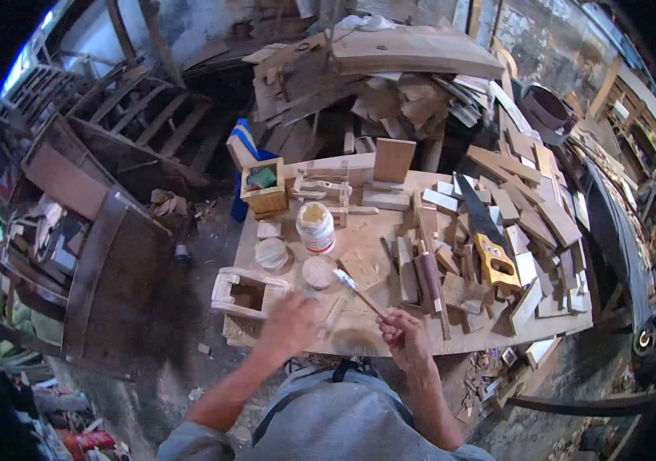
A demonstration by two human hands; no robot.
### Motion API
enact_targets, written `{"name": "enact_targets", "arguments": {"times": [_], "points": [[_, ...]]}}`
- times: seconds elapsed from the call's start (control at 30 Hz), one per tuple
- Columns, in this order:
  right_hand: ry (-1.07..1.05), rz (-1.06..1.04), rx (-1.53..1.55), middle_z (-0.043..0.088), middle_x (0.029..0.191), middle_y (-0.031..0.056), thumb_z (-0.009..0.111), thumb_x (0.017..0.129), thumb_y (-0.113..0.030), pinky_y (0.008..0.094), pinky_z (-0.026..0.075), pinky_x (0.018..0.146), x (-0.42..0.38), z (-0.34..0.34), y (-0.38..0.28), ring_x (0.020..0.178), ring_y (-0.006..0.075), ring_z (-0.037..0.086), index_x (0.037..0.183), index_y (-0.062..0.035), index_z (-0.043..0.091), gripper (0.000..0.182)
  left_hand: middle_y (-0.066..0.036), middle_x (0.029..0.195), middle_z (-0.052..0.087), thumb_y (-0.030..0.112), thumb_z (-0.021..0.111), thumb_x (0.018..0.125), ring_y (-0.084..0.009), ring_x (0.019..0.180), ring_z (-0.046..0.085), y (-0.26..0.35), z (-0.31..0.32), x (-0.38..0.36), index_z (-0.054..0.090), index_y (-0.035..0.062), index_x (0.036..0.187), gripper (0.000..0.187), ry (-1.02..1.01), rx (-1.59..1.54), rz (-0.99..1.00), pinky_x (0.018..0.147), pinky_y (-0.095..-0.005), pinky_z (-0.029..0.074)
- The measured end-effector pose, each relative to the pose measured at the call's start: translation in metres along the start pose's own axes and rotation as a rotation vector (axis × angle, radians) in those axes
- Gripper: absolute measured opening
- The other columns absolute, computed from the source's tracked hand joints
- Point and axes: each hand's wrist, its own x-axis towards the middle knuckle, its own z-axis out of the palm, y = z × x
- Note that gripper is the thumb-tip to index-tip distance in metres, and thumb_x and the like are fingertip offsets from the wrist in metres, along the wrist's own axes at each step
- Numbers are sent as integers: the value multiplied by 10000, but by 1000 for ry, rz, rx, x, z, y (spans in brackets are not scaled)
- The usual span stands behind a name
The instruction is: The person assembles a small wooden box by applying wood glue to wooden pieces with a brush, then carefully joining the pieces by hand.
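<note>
My right hand (406, 336) is closed around the thin handle of a brush (366, 298), whose whitish tip points up and to the left. My left hand (291, 329) is smeared by motion over the table's front edge, so its fingers cannot be made out. Just left of it is a small open wooden frame (250, 290). A thin wooden strip (334, 313) lies to its right. Beyond the hands stands an open white jar (316, 228) with a pale rim. Two round wooden discs, a left disc (271, 253) and a right disc (319, 271), lie near the jar.
A handsaw (489, 238) with a yellow handle lies over many wood offcuts (524, 207) on the table's right. At the back left are a wooden box (265, 188) with green stuff inside and a small wooden assembly (324, 188). Stacked boards (416, 52) rise behind the table.
</note>
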Motion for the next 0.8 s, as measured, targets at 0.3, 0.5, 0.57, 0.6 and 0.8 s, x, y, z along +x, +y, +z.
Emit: {"name": "enact_targets", "arguments": {"times": [0.3, 0.5, 0.57, 0.6, 0.8], "points": [[-125, 17, -78, 717, 972, 111, 580, 939, 20, 242, 445, 575, -6, 4, 28, 685, 129, 580, 1099, 4, 652, 176, -183, 1544, 443, 543, 923, 595, -328, 1412, 443, -72, -82, -1, 296, -1, 1582, 1289, -206, 673, 235, 1190, -602, 270], [-92, 57, -273, 636, 902, -4, 582, 963, -29, 204, 378, 573, -13, 27, 44, 672, 67, 501, 1161, -16, 646, 209, -154, 1475, 504, 509, 895, 622, -294, 1352, 504, -80, -68, 11, 329, -9, 1565, 1215, -235, 630, 303, 1154, -595, 324], [-70, 45, -286, 596, 876, -28, 598, 983, -71, 202, 359, 570, -13, 35, 50, 675, 55, 480, 1164, -26, 644, 192, -138, 1456, 520, 498, 885, 623, -281, 1336, 518, -87, -67, 13, 353, -2, 1553, 1182, -250, 636, 303, 1144, -586, 339], [-58, 38, -291, 576, 863, -40, 606, 993, -91, 201, 350, 568, -13, 39, 52, 676, 49, 469, 1165, -31, 643, 186, -143, 1441, 533, 497, 885, 629, -285, 1340, 518, -90, -69, 13, 362, 5, 1548, 1166, -259, 604, 293, 1160, -588, 309], [-56, -345, -701, 597, 913, -14, 642, 1022, -143, 248, 427, 608, -10, 69, 63, 739, 58, 511, 1163, -21, 652, 187, -161, 1436, 549, 459, 893, 616, -299, 1375, 504, -104, -116, -11, 413, 35, 1513, 1102, -162, 328, 273, 1231, -561, 205]]}}
